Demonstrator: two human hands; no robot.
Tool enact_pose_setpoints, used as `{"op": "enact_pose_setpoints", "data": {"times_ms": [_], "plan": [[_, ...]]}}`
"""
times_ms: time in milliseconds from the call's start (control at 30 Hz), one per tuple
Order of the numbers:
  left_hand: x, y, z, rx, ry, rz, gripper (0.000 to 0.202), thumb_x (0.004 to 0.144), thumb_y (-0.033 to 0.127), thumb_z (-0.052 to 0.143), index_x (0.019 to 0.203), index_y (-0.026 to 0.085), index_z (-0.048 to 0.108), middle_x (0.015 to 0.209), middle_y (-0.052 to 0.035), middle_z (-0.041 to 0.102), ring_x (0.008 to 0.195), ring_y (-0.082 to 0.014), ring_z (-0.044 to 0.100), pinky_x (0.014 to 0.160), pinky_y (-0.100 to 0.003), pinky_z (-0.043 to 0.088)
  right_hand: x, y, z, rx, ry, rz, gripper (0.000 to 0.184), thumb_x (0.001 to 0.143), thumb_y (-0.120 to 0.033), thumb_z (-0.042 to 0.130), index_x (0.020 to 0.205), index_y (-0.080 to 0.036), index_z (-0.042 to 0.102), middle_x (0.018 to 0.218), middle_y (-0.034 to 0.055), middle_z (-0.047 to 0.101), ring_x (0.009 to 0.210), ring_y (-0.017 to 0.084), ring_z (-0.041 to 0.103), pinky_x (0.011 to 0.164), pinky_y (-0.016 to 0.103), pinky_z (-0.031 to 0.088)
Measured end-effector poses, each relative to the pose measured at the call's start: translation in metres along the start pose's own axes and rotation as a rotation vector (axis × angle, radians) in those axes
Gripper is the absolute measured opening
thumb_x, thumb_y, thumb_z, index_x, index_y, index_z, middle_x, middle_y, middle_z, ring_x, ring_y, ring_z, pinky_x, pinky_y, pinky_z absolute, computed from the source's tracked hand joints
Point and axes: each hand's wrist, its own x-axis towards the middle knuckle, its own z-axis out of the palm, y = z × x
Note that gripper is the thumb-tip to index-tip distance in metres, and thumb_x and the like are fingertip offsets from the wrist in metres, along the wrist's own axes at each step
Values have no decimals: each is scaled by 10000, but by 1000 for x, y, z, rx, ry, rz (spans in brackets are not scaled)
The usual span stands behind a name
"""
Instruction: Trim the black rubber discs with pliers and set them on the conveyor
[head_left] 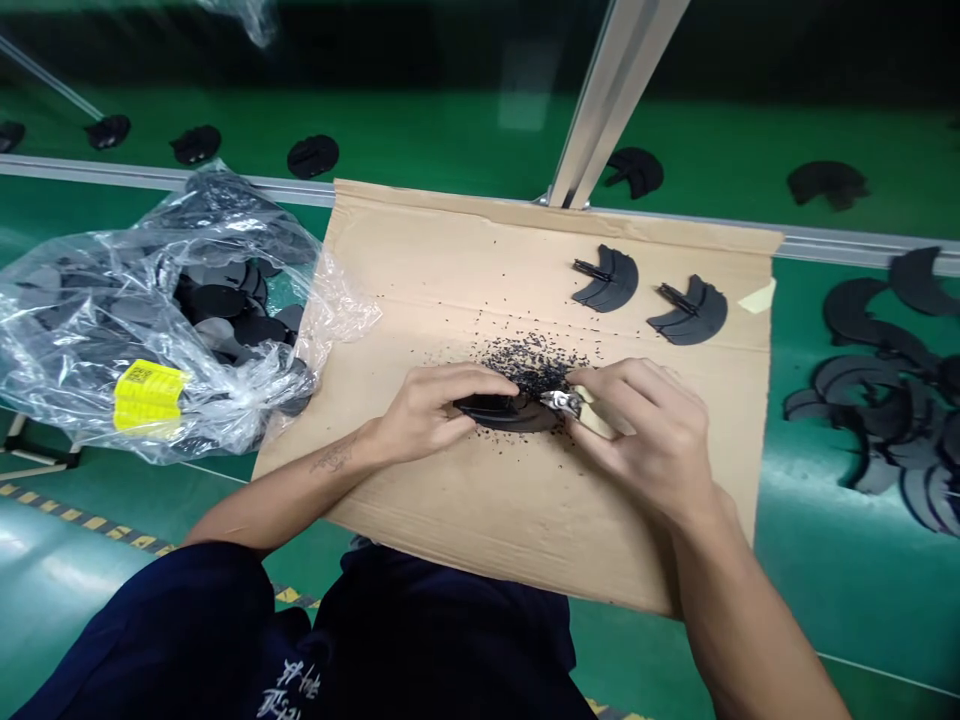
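My left hand is closed on a black curved plastic part, thumb and fingers gripping its left end just above the cardboard. In my right hand is a pair of nippers with pale handles, fingers wrapped round them. The metal jaws meet the right end of the part; whether they are closed on it cannot be made out. Black plastic scraps lie heaped and scattered just beyond both hands. Two similar crescent-shaped parts, one nearer the middle and one farther right, rest on the cardboard at the upper right.
A cardboard sheet covers the green table. At left sits a clear plastic bag of black parts with a yellow label. More black parts are piled at right. A metal post rises behind.
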Motion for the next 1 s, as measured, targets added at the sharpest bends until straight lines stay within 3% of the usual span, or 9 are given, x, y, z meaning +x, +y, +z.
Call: {"op": "enact_pose_setpoints", "data": {"times_ms": [267, 500, 800, 1000], "plan": [[-1, 2, 0, -55, -91, 50, 228, 934, 137, 640, 1143, 171, 724, 1047, -101, 793, 951, -156, 763, 845, -262, 630, 0, -5, 3, -7, -98, -113, 109, 928, -193, 600, 1005, -153, 667, 813, 62, 697, 696, 162, 600, 632, 299, 438], [-1, 0, 2, -71, -74, 77, 235, 918, 136, 667, 1146, 166, 719, 1038, -117, 794, 949, -168, 767, 869, -286, 627, -3, -7, 5, -32, -76, -116, 141, 921, -174, 607, 1041, -137, 671, 820, 65, 700, 708, 164, 610, 662, 298, 452], [-4, -2, 2, -35, -44, 129, 245, 926, 163, 673, 1164, 185, 726, 1029, -101, 802, 964, -166, 776, 889, -278, 637, -2, -16, 1, -218, -59, -178, 180, 901, -114, 570, 1038, -141, 684, 706, 32, 672, 640, 167, 558, 606, 305, 401], [-2, -2, 1, -12, -56, 174, 255, 939, 156, 648, 1182, 198, 715, 1018, -87, 803, 972, -165, 772, 887, -290, 637, -6, -15, 4, -43, -78, -93, 136, 929, -144, 582, 1000, -161, 697, 751, 31, 713, 664, 146, 637, 604, 267, 441]]}}
